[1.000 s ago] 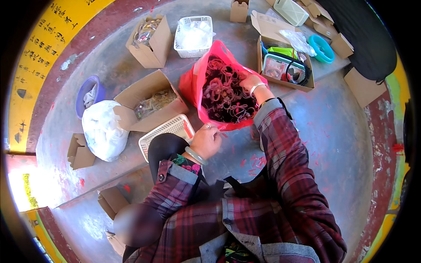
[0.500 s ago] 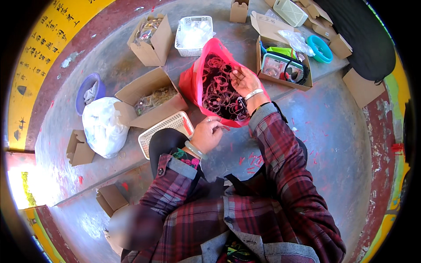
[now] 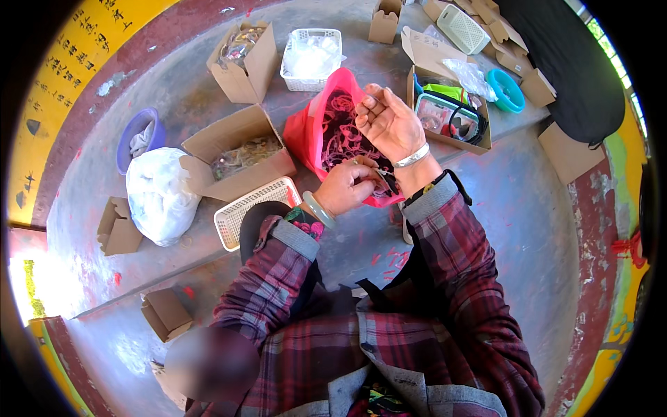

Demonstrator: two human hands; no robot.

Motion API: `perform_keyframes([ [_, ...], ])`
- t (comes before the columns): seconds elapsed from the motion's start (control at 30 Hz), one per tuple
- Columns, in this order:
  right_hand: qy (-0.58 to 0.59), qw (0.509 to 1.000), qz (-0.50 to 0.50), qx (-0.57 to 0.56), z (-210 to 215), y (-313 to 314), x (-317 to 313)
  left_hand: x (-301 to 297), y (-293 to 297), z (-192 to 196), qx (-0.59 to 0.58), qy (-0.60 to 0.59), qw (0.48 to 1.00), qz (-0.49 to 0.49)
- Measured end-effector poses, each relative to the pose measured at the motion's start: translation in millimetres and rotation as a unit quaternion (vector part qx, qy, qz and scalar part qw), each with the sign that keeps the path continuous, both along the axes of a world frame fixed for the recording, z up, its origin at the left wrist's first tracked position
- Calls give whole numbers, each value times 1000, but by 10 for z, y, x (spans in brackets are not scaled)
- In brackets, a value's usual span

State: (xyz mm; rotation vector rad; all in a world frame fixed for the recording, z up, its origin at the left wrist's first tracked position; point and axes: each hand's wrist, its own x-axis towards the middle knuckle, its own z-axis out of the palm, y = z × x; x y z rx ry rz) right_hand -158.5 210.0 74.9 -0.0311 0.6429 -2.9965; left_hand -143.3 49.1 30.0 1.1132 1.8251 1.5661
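A pink-red bag (image 3: 303, 133) stands open before me, filled with a tangle of thin pinkish loops (image 3: 338, 132) over something dark. Above its right side is my right hand (image 3: 396, 126), palm up and empty, its fingers loosely curled and apart. Just below the right wrist, over the bag's near edge, my left hand (image 3: 346, 187) is closed in a pinch. A thin pale bit shows by its fingertips, too small to name. Part of the bag's near rim is hidden behind both hands.
Left of the bag are an open cardboard box (image 3: 267, 167) of small bagged pieces, a cream basket (image 3: 226, 224) and a white plastic bag (image 3: 161, 208). Beyond stand a white basket (image 3: 303, 85) and another box (image 3: 255, 75). A box holding a clear case (image 3: 448, 115) lies right.
My right hand has risen out of the bag and turned palm up toward me. The left hand has moved right and up, to just under the right wrist.
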Motion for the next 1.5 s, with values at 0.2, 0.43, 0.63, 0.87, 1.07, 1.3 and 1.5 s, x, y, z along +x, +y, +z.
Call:
perform_keyframes([
  [0.2, 48, 998, -45, 19, 53, 163, 14, -9, -57, 10, 13, -3, 1000, 16],
  [0.43, 12, 883, -66, 465, 284, 437, 144, -93, -210, 36, 215, -393, 894, 29],
  [0.63, 102, 777, 56, 619, 331, 269, 351, -180, -249, 31, 289, -515, 806, 38],
  [0.87, -79, 848, 51, 521, 164, 369, 387, -182, -239, 10, 277, -508, 815, 21],
  [1.07, -100, 943, 10, 316, 54, 526, 404, -168, -251, 64, 281, -483, 829, 37],
  [1.3, -110, 976, -22, 186, -187, 755, 297, -184, -256, 52, 274, -476, 834, 48],
  [1.5, -97, 984, 4, 151, -182, 713, 272, -174, -226, 49, 259, -468, 845, 32],
])
